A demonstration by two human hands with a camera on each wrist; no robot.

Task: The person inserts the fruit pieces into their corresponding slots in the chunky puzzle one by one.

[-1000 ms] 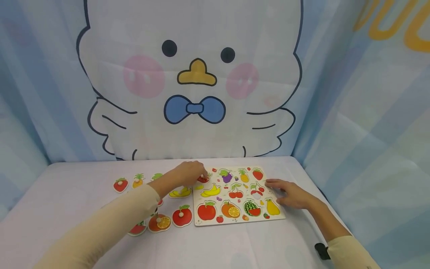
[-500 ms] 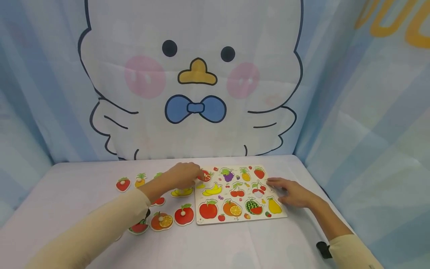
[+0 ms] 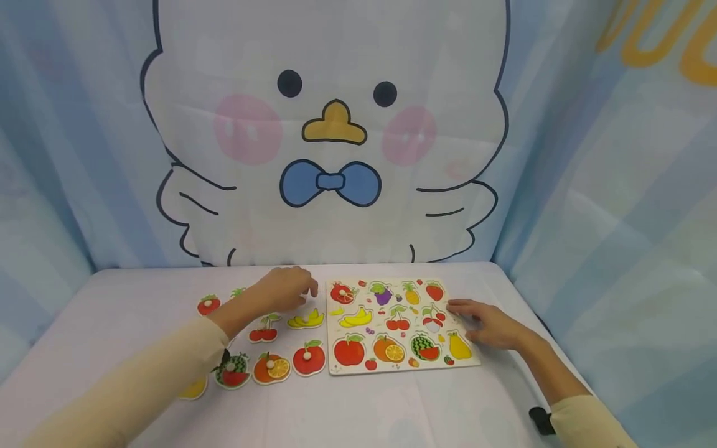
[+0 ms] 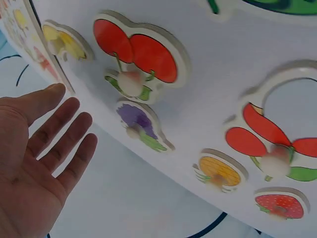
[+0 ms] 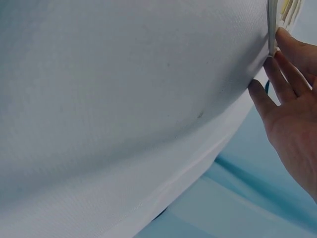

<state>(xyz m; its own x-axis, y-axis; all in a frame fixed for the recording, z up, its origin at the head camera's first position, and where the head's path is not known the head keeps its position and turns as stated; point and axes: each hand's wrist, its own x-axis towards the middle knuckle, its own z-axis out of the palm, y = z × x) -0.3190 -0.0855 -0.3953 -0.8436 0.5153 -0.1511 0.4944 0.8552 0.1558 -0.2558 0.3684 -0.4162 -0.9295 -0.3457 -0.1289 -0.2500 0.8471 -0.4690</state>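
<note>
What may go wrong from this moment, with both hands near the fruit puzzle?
The left hand is near the loose banana and might knock it aside. The right hand is at the edge of the board; a push could slide the board into the loose apple just beside it.

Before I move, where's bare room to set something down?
Bare tablecloth lies in front of the puzzle board, left of the right forearm, and between the strawberry piece and the table's left edge. Fruit pieces crowd the board's left side, around the left hand.
</note>
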